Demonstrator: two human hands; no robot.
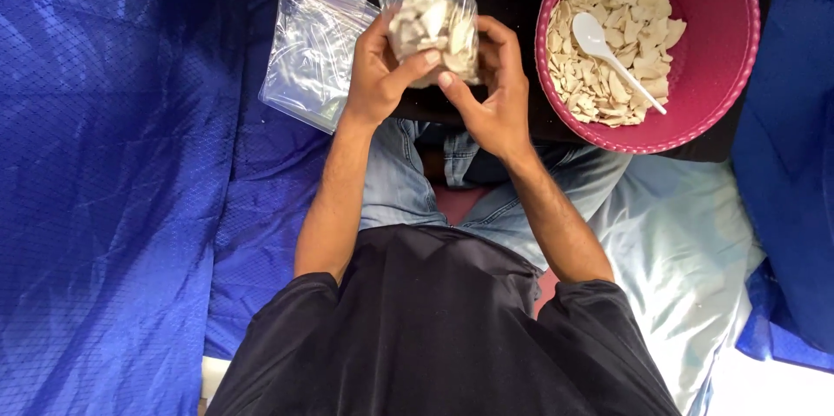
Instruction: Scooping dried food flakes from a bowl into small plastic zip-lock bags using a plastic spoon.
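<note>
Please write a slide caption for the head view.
Both hands hold a clear bag of pale chips beside a pink bowl.

Clear plastic bag (432, 12), half full of pale flat chips, held upright above the lap, top open, slightly crumpled

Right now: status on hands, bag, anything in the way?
Left hand and right hand both grip filled clear bag. Pink bowl of pale chips with white spoon to the right. Empty bags left. Nothing blocking.
</note>
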